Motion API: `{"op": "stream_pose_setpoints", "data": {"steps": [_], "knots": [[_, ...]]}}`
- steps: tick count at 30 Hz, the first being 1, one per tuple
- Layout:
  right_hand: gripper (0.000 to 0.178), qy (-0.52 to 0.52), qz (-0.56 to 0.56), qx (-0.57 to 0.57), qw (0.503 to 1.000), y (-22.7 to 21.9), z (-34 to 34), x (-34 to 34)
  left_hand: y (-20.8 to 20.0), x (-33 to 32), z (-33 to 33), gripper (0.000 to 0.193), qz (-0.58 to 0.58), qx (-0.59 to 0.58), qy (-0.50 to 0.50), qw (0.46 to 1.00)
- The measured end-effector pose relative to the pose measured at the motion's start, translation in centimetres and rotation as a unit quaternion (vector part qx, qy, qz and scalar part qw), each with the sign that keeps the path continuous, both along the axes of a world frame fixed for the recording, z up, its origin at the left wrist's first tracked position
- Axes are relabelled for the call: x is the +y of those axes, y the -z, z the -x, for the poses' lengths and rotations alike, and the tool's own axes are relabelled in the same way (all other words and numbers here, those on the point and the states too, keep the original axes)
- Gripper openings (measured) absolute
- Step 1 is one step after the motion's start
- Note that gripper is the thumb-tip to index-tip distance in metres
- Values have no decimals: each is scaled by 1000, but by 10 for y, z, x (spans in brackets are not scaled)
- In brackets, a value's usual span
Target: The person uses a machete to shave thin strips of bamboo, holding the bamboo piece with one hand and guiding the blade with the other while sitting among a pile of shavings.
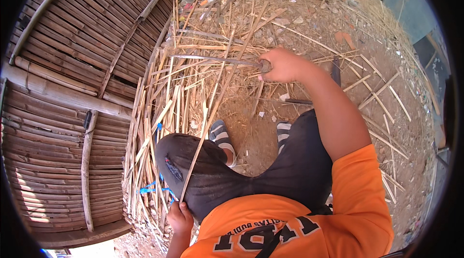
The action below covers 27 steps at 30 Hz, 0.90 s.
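The left hand [180,218] grips one end of a bamboo strip [195,160] slanting over the left leg [212,176]; the right hand [286,66] clasps a knife [208,58]. If the strip twists, the knife could skid kneeward.

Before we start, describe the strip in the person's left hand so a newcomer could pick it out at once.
Find the dark trousers, then the left hand at their lower left in the picture. From that hand, the strip slants up across the trousers. Unlike the pile of strips beside them, it is gripped.
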State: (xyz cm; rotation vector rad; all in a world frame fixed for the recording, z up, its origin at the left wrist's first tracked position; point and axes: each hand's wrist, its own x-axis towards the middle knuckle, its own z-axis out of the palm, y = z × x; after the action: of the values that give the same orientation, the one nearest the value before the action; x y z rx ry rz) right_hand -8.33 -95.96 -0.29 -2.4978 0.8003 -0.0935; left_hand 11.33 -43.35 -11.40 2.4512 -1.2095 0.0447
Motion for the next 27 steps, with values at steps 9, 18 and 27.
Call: {"op": "stream_pose_setpoints", "data": {"steps": [9, 18, 27], "knots": [[52, -24, -69, -1, 997, 8, -11, 1, 4, -1, -7, 38, -23, 4, 4, 1000], [35, -122, 7, 49, 991, -7, -26, 53, -4, 4, 0, 37, -20, 1, -5, 1000], [42, 17, -28, -6, 999, 32, -10, 1, -9, 4, 1, 29, -39, -6, -17, 999]]}}
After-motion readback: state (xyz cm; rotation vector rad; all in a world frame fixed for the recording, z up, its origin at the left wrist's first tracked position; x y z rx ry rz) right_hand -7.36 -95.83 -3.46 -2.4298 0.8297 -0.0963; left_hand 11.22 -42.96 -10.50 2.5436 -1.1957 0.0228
